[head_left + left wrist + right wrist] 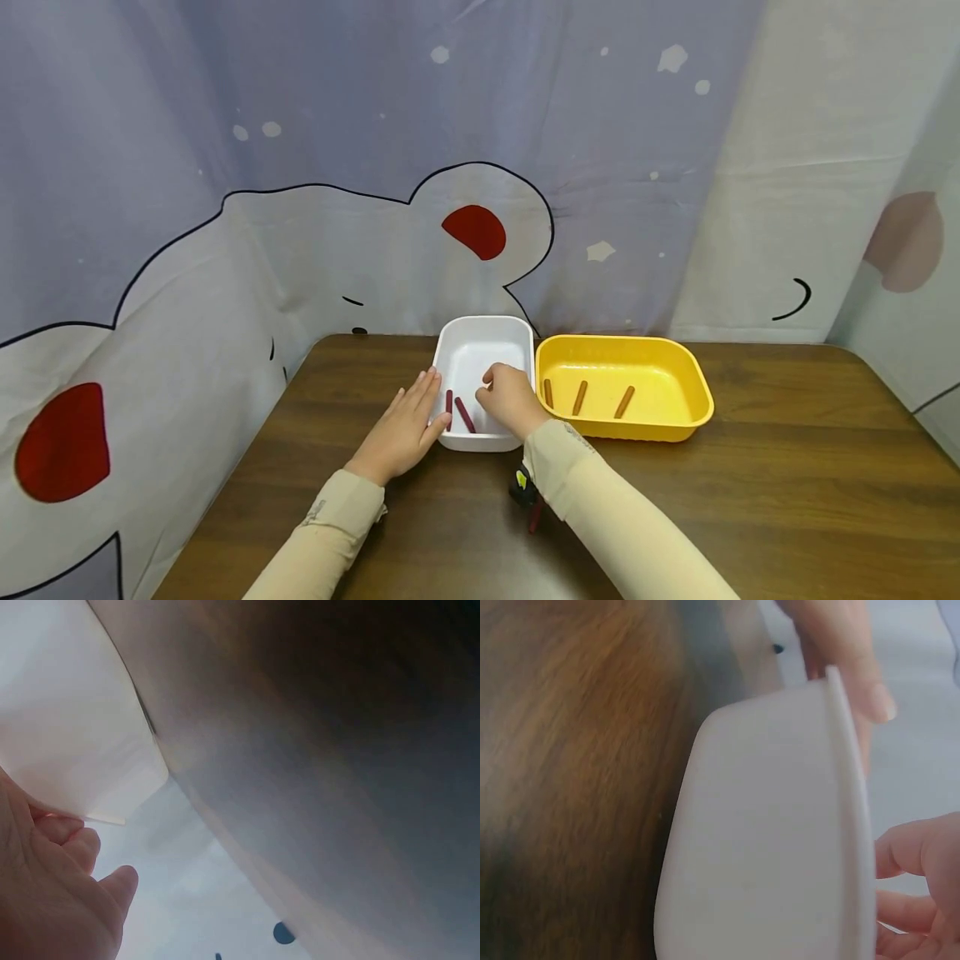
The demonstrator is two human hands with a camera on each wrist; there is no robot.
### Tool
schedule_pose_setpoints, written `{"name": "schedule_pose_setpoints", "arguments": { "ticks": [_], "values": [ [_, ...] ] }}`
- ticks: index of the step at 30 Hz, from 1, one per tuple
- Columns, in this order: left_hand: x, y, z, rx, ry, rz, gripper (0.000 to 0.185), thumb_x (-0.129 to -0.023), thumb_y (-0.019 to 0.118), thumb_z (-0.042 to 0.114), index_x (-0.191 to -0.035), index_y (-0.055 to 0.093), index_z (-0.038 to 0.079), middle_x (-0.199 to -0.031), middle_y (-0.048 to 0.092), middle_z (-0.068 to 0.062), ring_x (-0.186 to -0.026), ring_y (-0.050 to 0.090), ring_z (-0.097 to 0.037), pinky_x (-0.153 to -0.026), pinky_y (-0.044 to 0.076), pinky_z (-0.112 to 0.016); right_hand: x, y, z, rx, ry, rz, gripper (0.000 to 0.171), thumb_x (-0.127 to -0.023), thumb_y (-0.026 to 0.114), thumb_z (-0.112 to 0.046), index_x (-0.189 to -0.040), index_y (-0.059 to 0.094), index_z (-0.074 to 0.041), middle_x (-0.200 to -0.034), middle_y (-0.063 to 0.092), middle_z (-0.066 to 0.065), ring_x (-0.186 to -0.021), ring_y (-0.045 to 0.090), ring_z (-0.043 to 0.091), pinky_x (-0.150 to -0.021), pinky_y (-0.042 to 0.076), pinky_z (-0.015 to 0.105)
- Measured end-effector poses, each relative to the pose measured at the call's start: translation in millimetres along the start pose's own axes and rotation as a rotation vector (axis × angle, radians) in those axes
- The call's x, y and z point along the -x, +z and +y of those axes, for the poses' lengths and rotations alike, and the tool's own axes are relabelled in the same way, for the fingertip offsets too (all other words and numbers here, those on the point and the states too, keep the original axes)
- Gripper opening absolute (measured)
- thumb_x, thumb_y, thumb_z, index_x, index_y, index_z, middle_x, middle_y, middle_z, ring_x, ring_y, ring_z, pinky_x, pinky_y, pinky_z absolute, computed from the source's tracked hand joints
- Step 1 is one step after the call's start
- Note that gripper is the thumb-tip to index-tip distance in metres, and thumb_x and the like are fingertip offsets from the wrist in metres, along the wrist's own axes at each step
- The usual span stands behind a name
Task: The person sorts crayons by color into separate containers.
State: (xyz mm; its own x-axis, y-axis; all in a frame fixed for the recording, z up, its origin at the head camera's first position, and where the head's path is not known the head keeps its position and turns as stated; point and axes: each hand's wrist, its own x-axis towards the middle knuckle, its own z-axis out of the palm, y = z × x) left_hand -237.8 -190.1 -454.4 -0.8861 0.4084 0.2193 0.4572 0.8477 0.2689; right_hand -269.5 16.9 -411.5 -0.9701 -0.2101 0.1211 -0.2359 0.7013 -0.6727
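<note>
- The left hand [402,430] lies flat with straight fingers against the left outer wall of the white tray [480,337], near its near-left corner; it grasps nothing.
- The right hand [510,398] reaches down into the white tray from the near side, fingers curled. Whether they pinch anything cannot be told; the fingertips are hidden from the head view.
- 2 dark red sticks [457,410] lie on the tray floor between the 2 hands, just left of the right hand, side by side and slightly angled.
- The yellow tray [693,379] sits touching or just beside the white tray on its right, holding 3 orange-brown sticks [580,397] spread apart in a row.
- Both trays stand on the far middle of a dark wooden table [787,483].
- A small black and red object [522,490] lies on the table under the right forearm.
- A cartoon-printed cloth [300,208] hangs behind the table.
</note>
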Motion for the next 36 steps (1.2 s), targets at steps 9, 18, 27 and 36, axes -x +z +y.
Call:
{"name": "schedule_pose_setpoints", "arguments": {
  "ticks": [9, 18, 27, 36],
  "values": [
    [0.9, 1.1, -1.5, 0.0, 0.002, 0.014, 0.068, -0.108, 0.046, 0.039, -0.156, 0.03, -0.005, -0.164, 0.026, -0.019, -0.152, 0.024, -0.034, -0.12, 0.024, -0.058, 21, -13, -2, -0.091, -0.04, 0.021, 0.018, -0.089, 0.065, -0.008, -0.105, 0.07, 0.001, -0.088, 0.069, 0.008, -0.082, 0.065, 0.024, -0.076, 0.056, 0.038],
    [1.1, 1.0, -1.9, -0.004, 0.0, 0.003, 0.069, -0.108, 0.045, 0.041, -0.158, 0.028, -0.003, -0.165, 0.024, -0.017, -0.153, 0.021, -0.033, -0.12, 0.023, -0.058, 45, -31, 7, -0.2, -0.096, 0.101, 0.017, -0.089, 0.062, -0.006, -0.101, 0.073, -0.001, -0.087, 0.07, 0.005, -0.08, 0.066, 0.021, -0.079, 0.057, 0.038],
    [1.1, -0.5, -0.6, -0.002, -0.001, -0.004, 0.069, -0.108, 0.044, 0.041, -0.157, 0.028, -0.004, -0.166, 0.023, -0.017, -0.153, 0.02, -0.032, -0.121, 0.022, -0.058, 74, -40, 20, -0.28, -0.083, 0.152, 0.014, -0.089, 0.064, -0.002, -0.1, 0.073, -0.001, -0.087, 0.068, 0.003, -0.079, 0.063, 0.016, -0.077, 0.056, 0.033],
    [1.5, -1.9, 2.4, -0.004, 0.003, 0.013, 0.067, -0.108, 0.046, 0.039, -0.156, 0.03, -0.005, -0.164, 0.026, -0.019, -0.153, 0.023, -0.034, -0.12, 0.024, -0.058, 89, -42, 33, -0.315, -0.024, 0.154, 0.012, -0.09, 0.068, -0.001, -0.1, 0.074, -0.003, -0.087, 0.07, 0.002, -0.077, 0.063, 0.014, -0.075, 0.055, 0.028]
  ]
}}
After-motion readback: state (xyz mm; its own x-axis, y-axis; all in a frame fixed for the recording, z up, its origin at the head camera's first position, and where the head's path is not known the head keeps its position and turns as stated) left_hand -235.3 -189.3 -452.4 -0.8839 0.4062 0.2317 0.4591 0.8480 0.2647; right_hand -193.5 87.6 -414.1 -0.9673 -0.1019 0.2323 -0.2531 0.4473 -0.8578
